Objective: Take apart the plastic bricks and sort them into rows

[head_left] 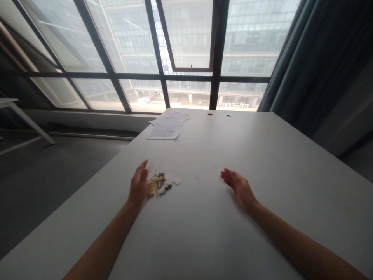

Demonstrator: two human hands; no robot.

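A small heap of building bricks (159, 185) lies on the white table (198, 225), left of the middle. The pieces are yellow, white, grey and black, and too small to tell apart one by one. My left hand (139, 186) stands on edge along the heap's left side, fingers stretched out, holding nothing; whether it touches the pieces I cannot tell. Well to the right of the heap, my right hand (237, 186) rests edge-down with its fingers extended towards the middle. Nothing is in it.
Printed paper sheets (166, 128) lie at the table's far left. Near the far edge are a dark round spot (210, 114) and a small flat item (229, 115). Windows rise behind, a dark curtain (303, 58) hangs right, and another table (26, 116) stands left.
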